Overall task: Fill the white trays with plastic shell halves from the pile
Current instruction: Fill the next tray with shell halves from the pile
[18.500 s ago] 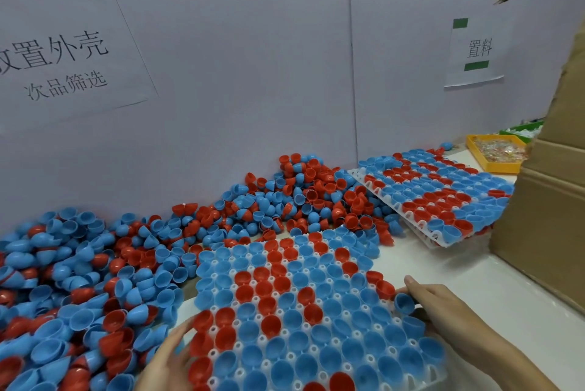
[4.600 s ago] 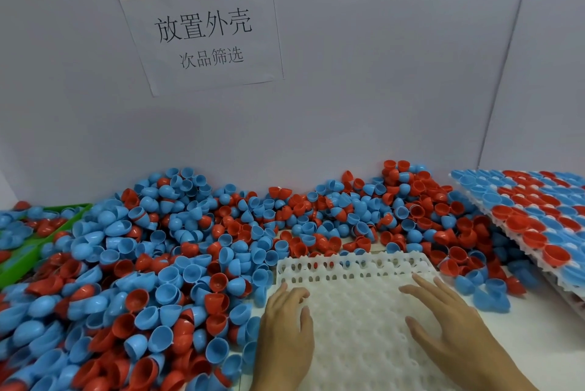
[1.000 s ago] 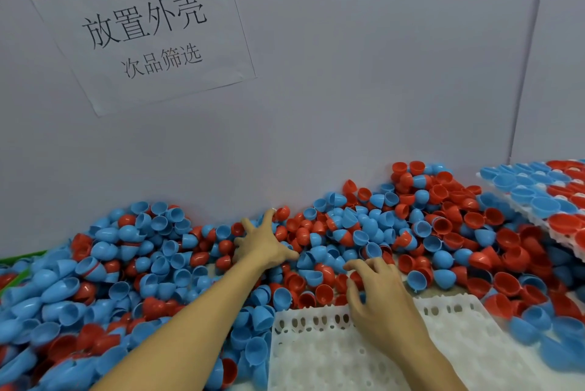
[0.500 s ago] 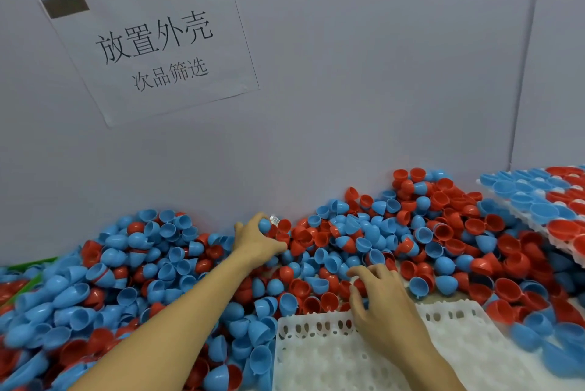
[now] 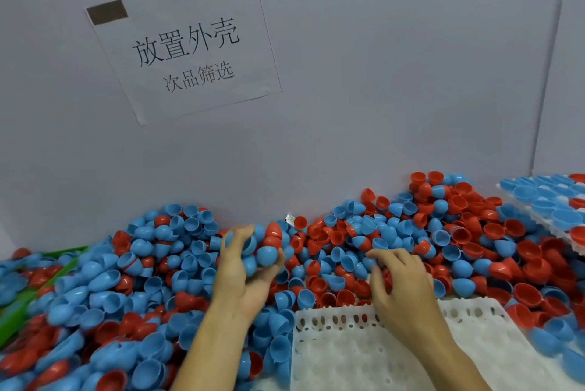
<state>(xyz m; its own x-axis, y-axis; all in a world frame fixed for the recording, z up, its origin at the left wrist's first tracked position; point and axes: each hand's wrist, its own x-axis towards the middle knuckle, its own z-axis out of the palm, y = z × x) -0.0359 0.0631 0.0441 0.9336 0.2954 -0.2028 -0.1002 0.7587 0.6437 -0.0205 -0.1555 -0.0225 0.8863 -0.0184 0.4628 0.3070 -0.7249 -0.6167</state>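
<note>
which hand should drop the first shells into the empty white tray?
Left. The left hand already grips several blue shells; the right hand, though over the white tray edge, shows no shell in its fingers.

Blue and red shell halves heaped against the wall; empty white tray lying flat at the pile's near edge; filled tray at right

Head camera looks down, close over the shell pile.
</note>
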